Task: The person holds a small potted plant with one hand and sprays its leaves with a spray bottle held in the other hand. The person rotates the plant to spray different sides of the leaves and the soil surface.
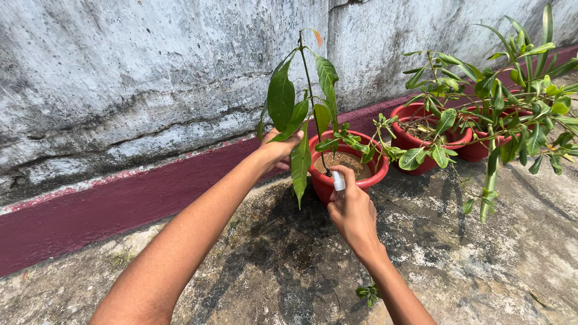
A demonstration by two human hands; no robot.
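A young plant [313,96] with long green leaves grows in a red pot [322,183] of brown soil, standing on rough concrete by a wall. My left hand [280,147] reaches up behind a drooping leaf [299,162] and holds it between fingers and thumb. My right hand [351,207] is closed around a small white spray bottle [338,180], its nozzle raised at the pot's near rim, pointing toward the plant's stem.
Two more red pots [421,141] with bushy green plants [512,102] stand to the right along the wall. A weathered grey wall [150,78] with a maroon base band [90,210] runs behind. A small weed [368,293] grows from the cracked concrete near my right forearm.
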